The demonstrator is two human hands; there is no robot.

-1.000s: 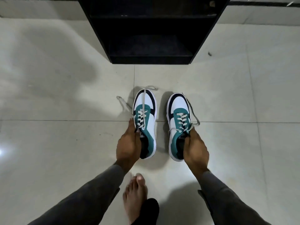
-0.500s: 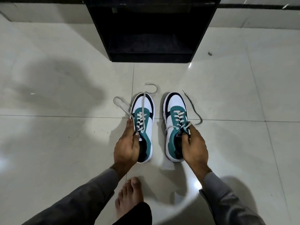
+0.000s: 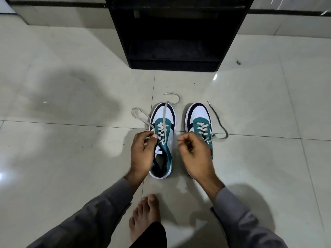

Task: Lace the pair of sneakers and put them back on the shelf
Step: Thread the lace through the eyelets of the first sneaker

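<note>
Side by side on the floor tiles [image 3: 71, 158]: left sneaker [image 3: 163, 138] and right sneaker [image 3: 198, 119], toes toward the shelf [image 3: 174, 33] at 12 o'clock. Left hand [image 3: 142, 154] pinching a lace [image 3: 141, 115] by the eyelets; right hand [image 3: 196, 154] curled, possibly pinching a lace (cannot tell). Loose ends trailing at 11 and 2: likely to snag, or slip out of an eyelet if tugged unevenly

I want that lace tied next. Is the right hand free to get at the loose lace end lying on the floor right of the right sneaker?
Probably yes: the right hand hovers just beside the loose lace end, with bare floor around it.
</note>
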